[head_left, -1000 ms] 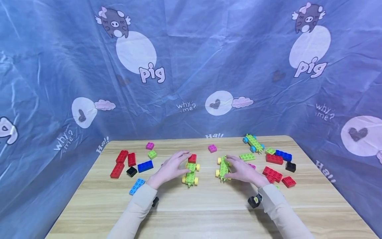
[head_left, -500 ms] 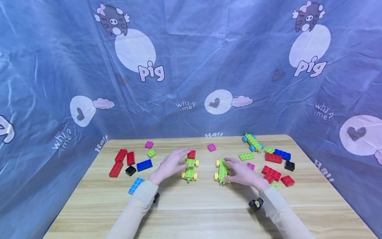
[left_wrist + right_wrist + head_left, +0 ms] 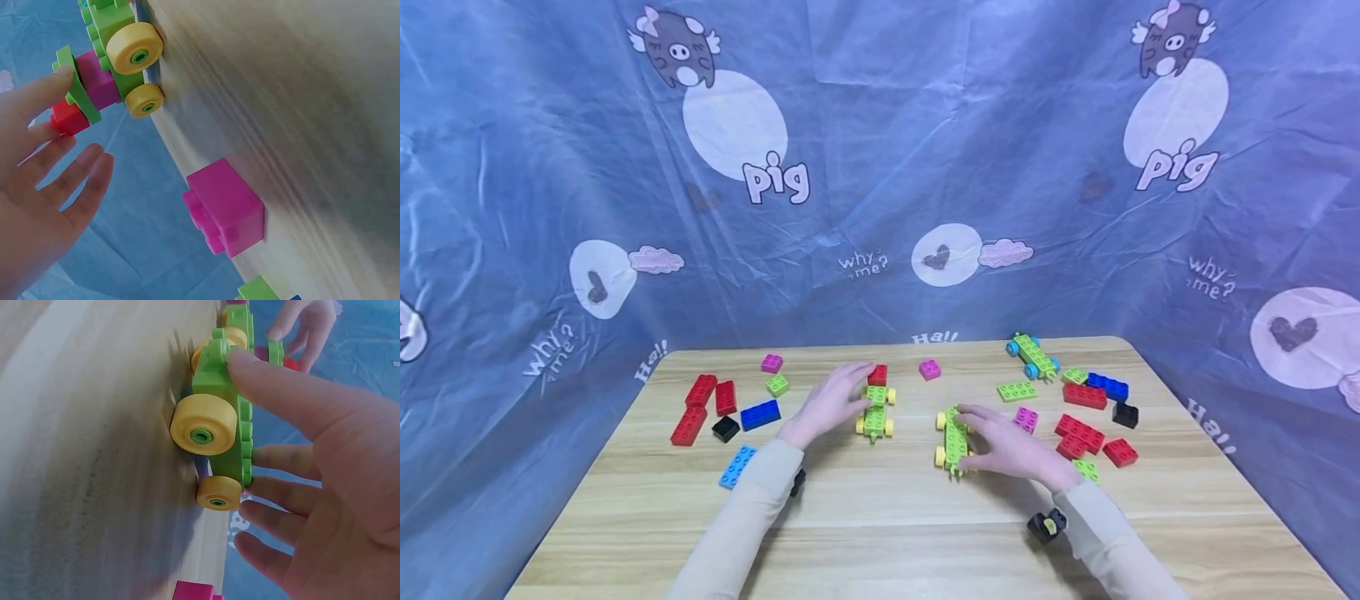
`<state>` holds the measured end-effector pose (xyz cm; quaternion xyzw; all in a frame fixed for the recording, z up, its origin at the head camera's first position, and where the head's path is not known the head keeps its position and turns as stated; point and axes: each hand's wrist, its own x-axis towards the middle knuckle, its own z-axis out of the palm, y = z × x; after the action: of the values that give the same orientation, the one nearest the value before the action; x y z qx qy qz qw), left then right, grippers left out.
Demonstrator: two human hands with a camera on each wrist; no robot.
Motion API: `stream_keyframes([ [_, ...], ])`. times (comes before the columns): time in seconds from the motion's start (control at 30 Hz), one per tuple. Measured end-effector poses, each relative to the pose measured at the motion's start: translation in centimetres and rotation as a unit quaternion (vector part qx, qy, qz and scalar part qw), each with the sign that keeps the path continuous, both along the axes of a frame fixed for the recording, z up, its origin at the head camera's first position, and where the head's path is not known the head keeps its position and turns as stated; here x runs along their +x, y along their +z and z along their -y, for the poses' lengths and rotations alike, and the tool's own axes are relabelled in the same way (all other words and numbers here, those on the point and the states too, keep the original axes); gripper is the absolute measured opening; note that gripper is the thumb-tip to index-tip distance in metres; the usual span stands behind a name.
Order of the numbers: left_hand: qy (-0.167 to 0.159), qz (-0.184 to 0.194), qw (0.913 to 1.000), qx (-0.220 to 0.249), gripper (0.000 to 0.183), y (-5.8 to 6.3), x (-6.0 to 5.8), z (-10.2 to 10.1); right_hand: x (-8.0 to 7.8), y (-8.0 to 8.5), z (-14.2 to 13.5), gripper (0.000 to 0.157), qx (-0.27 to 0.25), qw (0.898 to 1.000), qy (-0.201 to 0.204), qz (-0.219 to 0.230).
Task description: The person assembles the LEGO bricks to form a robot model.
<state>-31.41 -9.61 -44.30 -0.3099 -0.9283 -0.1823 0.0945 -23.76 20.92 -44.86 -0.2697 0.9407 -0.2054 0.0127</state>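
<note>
My left hand [image 3: 831, 406] pinches the bricks stacked on a lime toy car base with yellow wheels [image 3: 874, 422]. Its thumb lies on a green block [image 3: 81, 94] and a finger touches the red brick [image 3: 69, 117]; a magenta brick [image 3: 99, 81] sits between that block and the base. To the right, a second lime car base with yellow wheels [image 3: 955, 442] is held lengthwise by my right hand [image 3: 1009, 443]. In the right wrist view the thumb presses its near end, while fingertips [image 3: 265, 487] reach its studded top. The two cars stand apart, roughly parallel.
A lime car base with blue wheels [image 3: 1032, 356] stands at the back right. Red, blue, black, green and magenta bricks lie right of my hands, among them a red brick [image 3: 1121, 452]. More lie left, including a blue brick [image 3: 761, 414]. A magenta brick [image 3: 930, 369] is at the back.
The left hand and its car have moved away from me, toward the back of the table. The right hand has drawn its car nearer to me and slightly left.
</note>
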Motion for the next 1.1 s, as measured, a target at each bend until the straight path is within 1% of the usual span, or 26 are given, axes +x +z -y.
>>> stream_keyframes([
  [0.13, 0.007, -0.006, 0.9999, -0.003, 0.064, 0.0, -0.5, -0.1, 0.4, 0.1, 0.1, 0.068, 0.002, 1.0, 0.015, 0.003],
  [0.3, 0.022, 0.01, 0.9996, -0.011, 0.065, 0.1, -1.0, -0.2, 0.8, 0.1, 0.2, 0.069, 0.002, 1.0, 0.029, 0.002],
  [0.43, 0.027, 0.018, 0.9994, -0.009, 0.064, 0.1, -1.3, -0.2, 0.9, 0.1, 0.1, 0.071, 0.0, 1.0, 0.029, 0.011],
  [0.53, 0.03, 0.01, 0.9995, -0.008, 0.064, 0.1, -1.5, -0.3, 1.0, 0.0, 0.0, 0.071, -0.003, 0.999, 0.028, 0.021],
  [0.67, 0.035, 0.004, 0.9993, -0.012, 0.063, 0.1, -1.9, -0.3, 1.1, 0.1, 0.0, 0.072, -0.003, 0.999, 0.04, 0.03],
  [0.83, 0.038, 0.008, 0.9993, -0.001, 0.063, 0.0, -2.3, -0.4, 1.2, 0.2, -0.1, 0.073, 0.001, 0.998, 0.055, 0.033],
  [0.97, 0.038, 0.006, 0.9993, 0.001, 0.065, 0.0, -2.4, -0.5, 1.4, 0.3, -0.2, 0.071, 0.0, 0.999, 0.05, 0.016],
  [1.1, 0.045, -0.007, 0.9988, -0.017, 0.065, 0.2, -2.2, -0.9, 1.7, 0.6, -0.2, 0.07, 0.001, 1.0, 0.024, -0.016],
])
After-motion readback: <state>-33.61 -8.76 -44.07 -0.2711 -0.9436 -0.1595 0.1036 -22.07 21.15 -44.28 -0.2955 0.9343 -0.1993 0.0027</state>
